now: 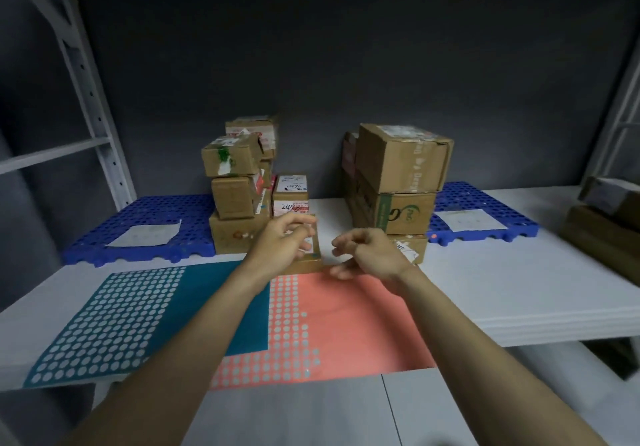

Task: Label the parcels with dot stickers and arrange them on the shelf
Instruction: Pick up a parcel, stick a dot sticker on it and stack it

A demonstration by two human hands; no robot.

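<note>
Left hand (282, 241) hovers over a small flat parcel (306, 265) at the front of the stacks, fingers loosely curled; blur hides whether they touch or grip it, cannot tell. Right hand (363, 255) sits just right of that parcel, fingers curled with thumb and forefinger close together; whether it pinches a sticker is too blurred to tell. Parcel lies on the white surface (502, 300), partly under the left hand, a white label and a small teal dot showing at its right edge.

Directly in front of it, toward the person, lie two sticker sheets: teal sheet (138, 317) on the left, many pale empty dot spots, and pink sheet (346, 328) on the right, its left edge under the teal one.

Behind the parcel: left stack of parcels (237, 199), a small box with a handwritten label (290, 194) beside it, and right stack of larger boxes (398, 186). Blue perforated mats (145, 227) lie either side, each with a paper sheet on top. More boxes (609, 213) at far right. Grey shelf upright (93, 99) stands at left.
</note>
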